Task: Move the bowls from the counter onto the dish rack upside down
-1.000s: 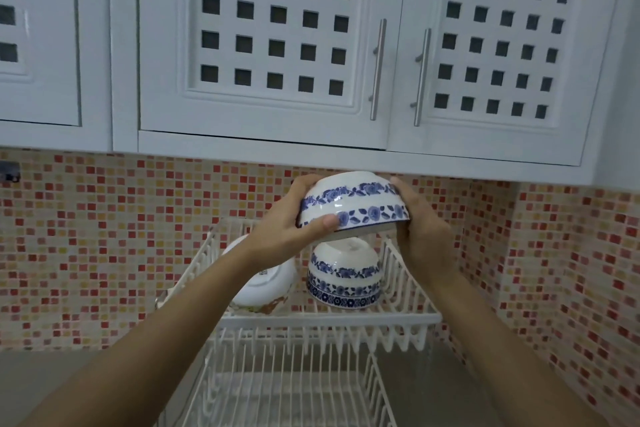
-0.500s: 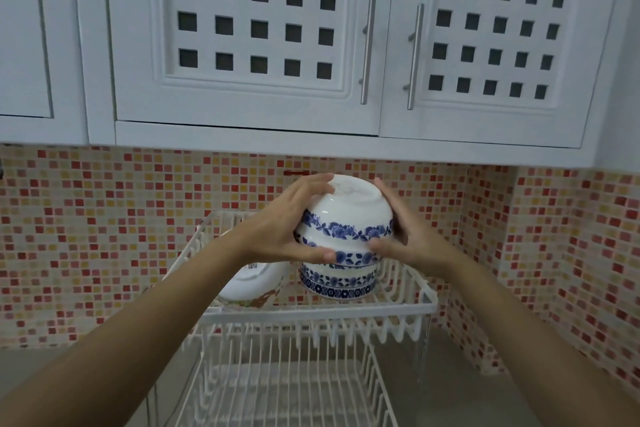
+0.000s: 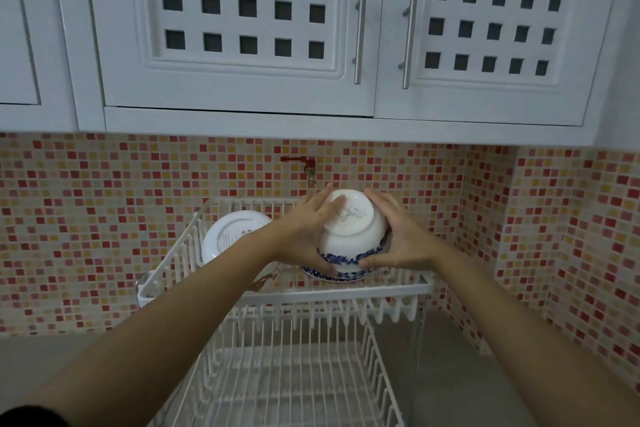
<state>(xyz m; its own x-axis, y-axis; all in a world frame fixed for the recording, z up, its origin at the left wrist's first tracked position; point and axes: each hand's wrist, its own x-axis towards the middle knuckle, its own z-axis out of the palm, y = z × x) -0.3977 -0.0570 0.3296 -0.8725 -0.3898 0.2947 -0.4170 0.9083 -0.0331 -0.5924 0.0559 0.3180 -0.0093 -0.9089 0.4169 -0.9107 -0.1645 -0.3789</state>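
Note:
A white bowl with blue flower bands (image 3: 351,230) is upside down, its base toward me, resting on another blue-patterned bowl (image 3: 334,274) on the upper tier of the white wire dish rack (image 3: 398,288). My left hand (image 3: 304,232) grips its left side and my right hand (image 3: 401,236) grips its right side. The lower bowl is mostly hidden; only its rim shows. A third white bowl (image 3: 228,236) leans upside down at the left of the same tier, partly behind my left forearm.
The rack's lower tier (image 3: 294,378) holds nothing I can see. A mosaic-tiled wall with a small red tap (image 3: 304,163) stands close behind the rack, and another tiled wall closes the right side. White cabinets (image 3: 242,28) hang overhead. Grey counter (image 3: 450,374) surrounds the rack.
Both hands have lowered the bowl from mid-air down onto the bowl in the rack's upper tier, tipping its base toward me. The camera has shifted closer.

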